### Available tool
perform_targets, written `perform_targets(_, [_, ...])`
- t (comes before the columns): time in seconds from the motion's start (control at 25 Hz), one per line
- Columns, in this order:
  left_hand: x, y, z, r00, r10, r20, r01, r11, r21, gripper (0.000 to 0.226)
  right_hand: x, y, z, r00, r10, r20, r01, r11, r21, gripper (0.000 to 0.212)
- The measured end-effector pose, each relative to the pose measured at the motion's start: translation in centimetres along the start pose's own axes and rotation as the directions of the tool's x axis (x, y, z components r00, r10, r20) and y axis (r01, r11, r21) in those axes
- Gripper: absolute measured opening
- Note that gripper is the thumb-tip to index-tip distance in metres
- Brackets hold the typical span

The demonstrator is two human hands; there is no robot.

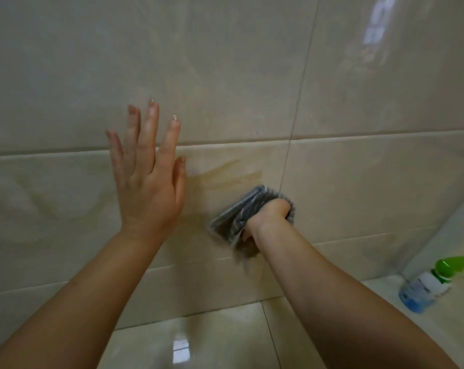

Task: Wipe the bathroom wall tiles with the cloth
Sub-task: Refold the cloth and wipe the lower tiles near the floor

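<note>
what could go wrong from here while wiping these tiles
1. The yellowish streak sits just above the cloth gripped in the right hand; a low pass may miss it or smear it across the tiles.
2. The left hand is spread open at the glossy tiles; if it bears weight there, it could slip.
3. The spray bottle rests on the ledge near the right forearm; a wide sweep might knock it off.

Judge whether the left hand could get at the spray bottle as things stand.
Probably not easily. The left hand is spread by the wall at the left; the spray bottle sits low at the far right, and the right hand, gripping the cloth, and its forearm cross between.
</note>
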State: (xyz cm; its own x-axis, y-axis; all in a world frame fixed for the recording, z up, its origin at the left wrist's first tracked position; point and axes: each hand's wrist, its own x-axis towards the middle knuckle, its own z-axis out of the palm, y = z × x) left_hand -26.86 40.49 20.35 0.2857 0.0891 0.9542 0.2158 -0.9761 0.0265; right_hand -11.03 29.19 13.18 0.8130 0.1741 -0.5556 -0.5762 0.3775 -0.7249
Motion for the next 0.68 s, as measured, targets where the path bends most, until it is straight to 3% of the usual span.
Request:
perform_targets(0.04, [0.3,-0.4,-0.7,1.0,-0.017,0.006,0.017,1.0,0.006,0.048,-0.4,-0.6,0.9,0.997,0.031,-0.069,-0.033,0.999,-0.029,0.067])
perform_targets(0.08, [0.4,-0.7,-1.5,0.999,-0.029,0.023,0.028,1.0,0.008,0.049,-2.6,-1.3,1.5,0.994,0.085,-0.065,-0.08,0.993,0.083,0.061])
perform_targets(0.12, [0.5,-1.0,-2.3,0.999,-0.04,0.028,0.039,0.999,0.015,0.05,-4.3,-1.9,2.1,0.998,0.055,-0.014,-0.054,0.997,0.06,0.059])
perform_targets(0.28, [0.5,-1.8,-5.7,0.997,-0.029,0.07,0.021,0.993,0.113,0.05,-5.3,-2.8,3.6,0.98,-0.198,0.031,0.2,0.969,-0.144,0.06])
perform_targets(0.36, [0.8,-2.5,-7.5,0.996,0.0,0.092,-0.016,0.984,0.18,0.051,-5.9,-2.5,4.9,0.958,-0.272,-0.087,0.255,0.952,-0.168,0.057])
perform_targets(0.4, [1.1,-2.9,-8.2,0.997,-0.023,0.08,0.005,0.976,0.216,0.051,-6.1,-1.8,5.4,0.916,-0.386,-0.11,0.332,0.883,-0.332,0.054])
perform_targets(0.44, [1.2,-3.3,-8.6,0.996,-0.062,0.058,0.046,0.969,0.241,0.051,-5.9,-0.9,5.5,0.813,-0.574,-0.095,0.445,0.719,-0.534,0.054])
perform_targets(0.52, [0.9,-4.1,-8.8,0.993,-0.117,0.022,0.107,0.958,0.265,0.051,-4.4,1.0,5.4,0.481,-0.876,-0.035,0.634,0.375,-0.676,0.055])
perform_targets(0.56, [0.5,-4.5,-8.7,0.992,-0.121,0.027,0.109,0.958,0.265,0.051,-3.1,1.8,5.3,0.332,-0.943,0.013,0.657,0.221,-0.721,0.053])
perform_targets(0.6, [-0.2,-4.9,-8.4,0.992,-0.12,0.042,0.104,0.958,0.267,0.051,-2.3,2.2,5.0,0.228,-0.973,0.049,0.638,0.111,-0.762,0.052])
perform_targets(0.68, [-1.9,-5.6,-7.8,0.989,-0.118,0.091,0.091,0.961,0.261,0.051,-1.5,2.6,4.3,0.166,-0.981,0.096,0.636,0.032,-0.771,0.059])
